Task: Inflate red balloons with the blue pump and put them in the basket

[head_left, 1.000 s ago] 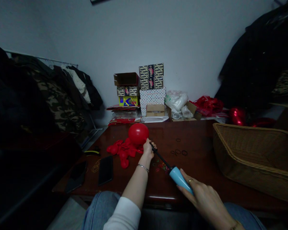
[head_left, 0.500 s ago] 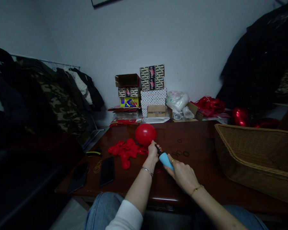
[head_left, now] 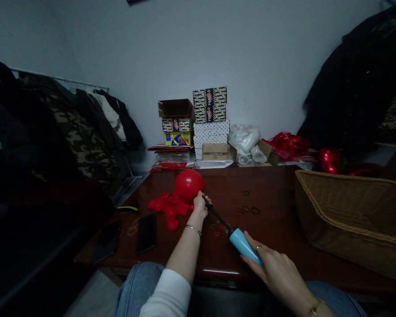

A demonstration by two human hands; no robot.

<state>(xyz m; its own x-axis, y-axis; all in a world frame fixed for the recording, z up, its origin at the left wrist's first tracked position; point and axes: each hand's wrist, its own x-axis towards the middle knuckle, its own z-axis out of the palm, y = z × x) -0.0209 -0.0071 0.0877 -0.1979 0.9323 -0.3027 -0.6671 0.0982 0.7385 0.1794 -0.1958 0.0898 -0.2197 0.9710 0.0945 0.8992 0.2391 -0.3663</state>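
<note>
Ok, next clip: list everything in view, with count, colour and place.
inflated balloon: 1, red, at the left hand
hand pump: 1, light blue and black, between the hands
limp balloons: pile, red, left of the left hand
table: 1, reddish-brown, in front
dark loops: about 4, black, mid-table
small bands: several, red and green, near the pump
flat devices: 2, black, table's left side
wicker basket: 1, brown, table's right side
boxes: several, patterned, yellow, cardboard, behind table
plastic bags: count unclear, whitish, right of boxes
clothes: several, dark, camouflage, white, left rack
left hand: 1, bare, at balloon's neck
right hand: 1, bare, on the pump
</note>
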